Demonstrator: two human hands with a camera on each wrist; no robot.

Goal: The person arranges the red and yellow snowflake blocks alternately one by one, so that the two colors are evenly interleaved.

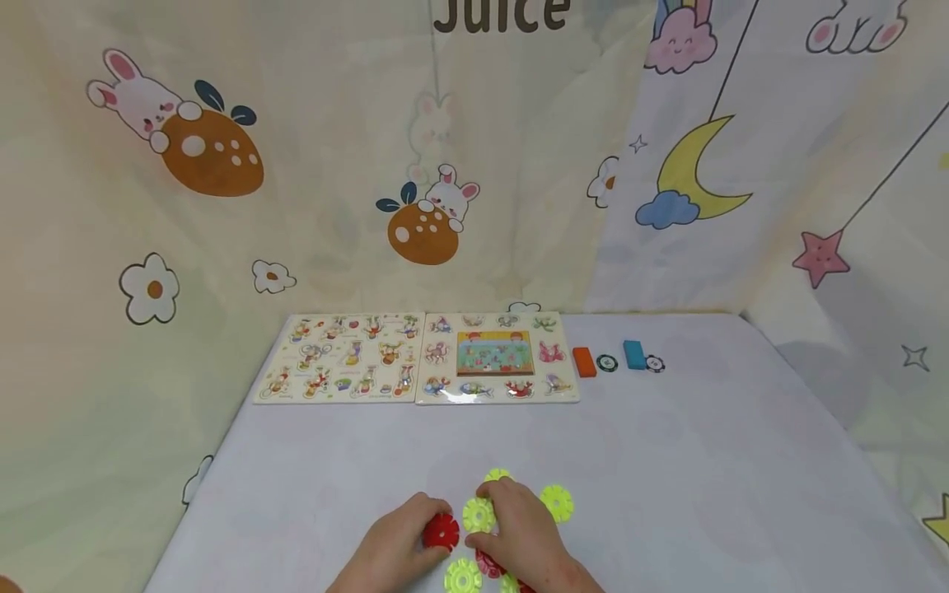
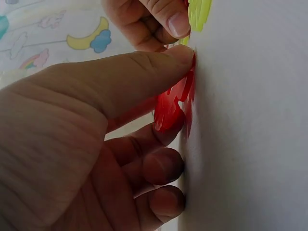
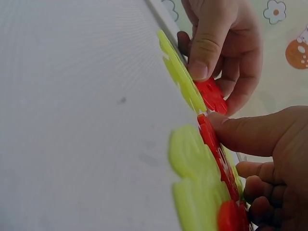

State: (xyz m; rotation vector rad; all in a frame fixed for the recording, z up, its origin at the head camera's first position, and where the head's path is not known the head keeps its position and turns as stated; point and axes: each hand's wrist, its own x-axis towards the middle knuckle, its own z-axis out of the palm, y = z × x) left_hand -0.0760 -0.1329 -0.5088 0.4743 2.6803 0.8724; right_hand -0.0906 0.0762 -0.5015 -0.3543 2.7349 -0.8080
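Observation:
Several notched plastic discs, yellow-green and red, lie on the table near its front edge. My left hand (image 1: 393,543) pinches a red disc (image 1: 442,534) by its edges, between thumb and fingers; the left wrist view shows this red disc (image 2: 168,109) standing close to the tabletop. Just to the right, my right hand (image 1: 528,531) has thumb and index finger around a yellow-green disc (image 1: 479,515). Another red disc (image 1: 489,565) sits partly hidden below the right hand. More yellow-green discs lie about, one (image 1: 463,576) in front and one (image 1: 558,503) to the right.
Two picture puzzle boards, a left one (image 1: 334,394) and a right one (image 1: 437,394), lie side by side at the back. Right of them are an orange block (image 1: 584,362), a blue block (image 1: 634,355) and two small round chips. A printed cloth (image 1: 326,206) hangs behind the table (image 1: 704,469).

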